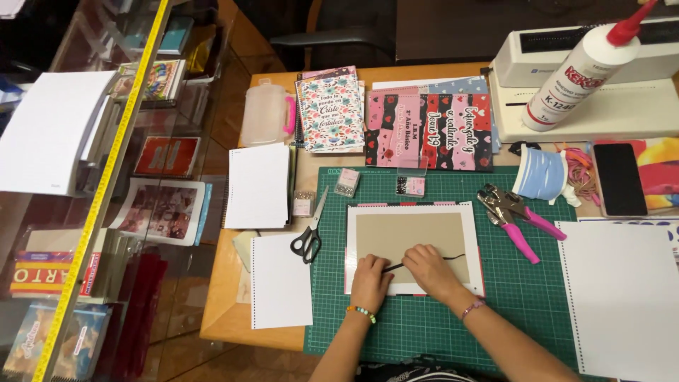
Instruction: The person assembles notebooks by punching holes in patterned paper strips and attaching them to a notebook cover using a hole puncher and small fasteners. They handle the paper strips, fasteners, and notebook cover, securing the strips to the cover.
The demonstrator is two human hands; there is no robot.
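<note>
Board (414, 233) on cutting mat (537, 297); scissors (309, 237) left, punch pliers (513, 216) right, glue bottle (580, 67) behind-right.

Black-handled scissors (309, 233) lie at the left edge of the green cutting mat (537, 297), with pink-handled punch pliers (515, 219) right of centre. At the upper right of the frame a white glue bottle (580, 74) with a red cap leans over a white binding machine (601, 106). A black phone (619, 178) lies below it, beside a roll of blue ribbon (539, 175).

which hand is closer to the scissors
Left. The left hand lies on the cover board just right of the scissors; the right hand is farther right, beyond the left.
</note>
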